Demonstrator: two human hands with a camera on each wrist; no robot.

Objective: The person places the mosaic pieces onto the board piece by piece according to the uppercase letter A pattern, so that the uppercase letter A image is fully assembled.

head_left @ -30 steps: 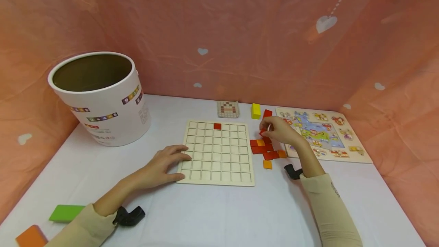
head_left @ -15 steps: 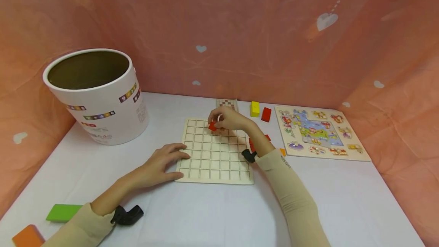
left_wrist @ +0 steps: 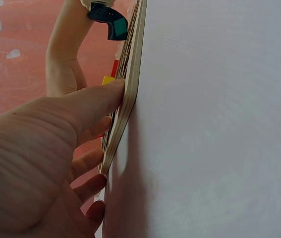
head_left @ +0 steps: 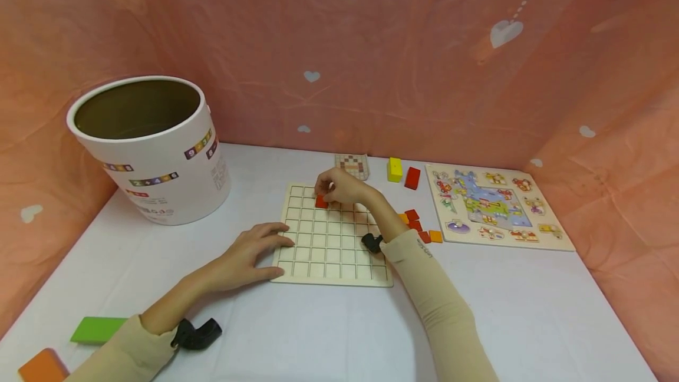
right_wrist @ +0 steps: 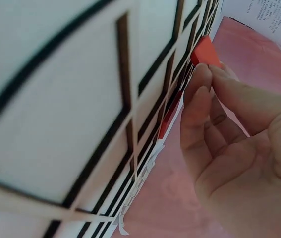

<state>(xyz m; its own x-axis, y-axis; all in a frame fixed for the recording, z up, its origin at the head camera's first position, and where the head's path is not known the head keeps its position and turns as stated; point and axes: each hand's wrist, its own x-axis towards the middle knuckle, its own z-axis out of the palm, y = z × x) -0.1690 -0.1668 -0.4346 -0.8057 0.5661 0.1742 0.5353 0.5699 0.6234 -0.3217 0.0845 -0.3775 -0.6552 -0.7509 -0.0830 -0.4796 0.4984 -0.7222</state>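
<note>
A wooden grid board point(head_left: 325, 255) lies flat on the white table. My right hand point(head_left: 346, 186) is over its far rows and pinches a small red square tile point(head_left: 321, 201) between thumb and fingertips. In the right wrist view this red tile point(right_wrist: 205, 51) is tilted against the grid. A second red tile point(right_wrist: 170, 115) sits in the grid nearby; the hand hides it in the head view. My left hand point(head_left: 249, 257) rests at the board's left edge with spread, relaxed fingers. In the left wrist view its thumb point(left_wrist: 98, 101) touches the board's side.
Several red and orange tiles point(head_left: 416, 226) lie right of the board. Behind are a patterned card point(head_left: 352, 166), a yellow block point(head_left: 395, 170) and a red block point(head_left: 412, 178). A picture puzzle point(head_left: 546, 234) is far right, a white bucket point(head_left: 175, 193) left, green point(head_left: 98, 330) and orange point(head_left: 43, 365) blocks front left.
My right hand has moved left from the loose tile pile to the board's far rows, carrying a red tile, and has lowered it onto the grid. The left hand stays at the board's edge.
</note>
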